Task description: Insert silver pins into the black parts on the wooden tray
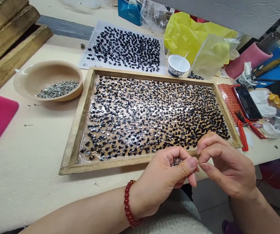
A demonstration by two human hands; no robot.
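In front of the near edge of a wooden-framed tray [86, 94], my two hands meet at the fingertips. My left hand [165, 177], a red bead bracelet at its wrist, is curled round some small metal pins [177, 161]; only a few show between thumb and forefinger. Its thumb and forefinger touch the fingers of my right hand [228, 165], which pinches at the same spot, but what lies in that pinch is too small to make out. Clear film in the tray bears rows of small black pieces [140, 117] with shiny spots.
A beige bowl [20, 86] of metal pins stands left of the tray, with a few loose pins around it. Behind lies a white sheet [86, 63] with black pieces, beside a small patterned cup [179, 65]. Red-handled pliers [244, 136] and a phone [247, 102] lie right.
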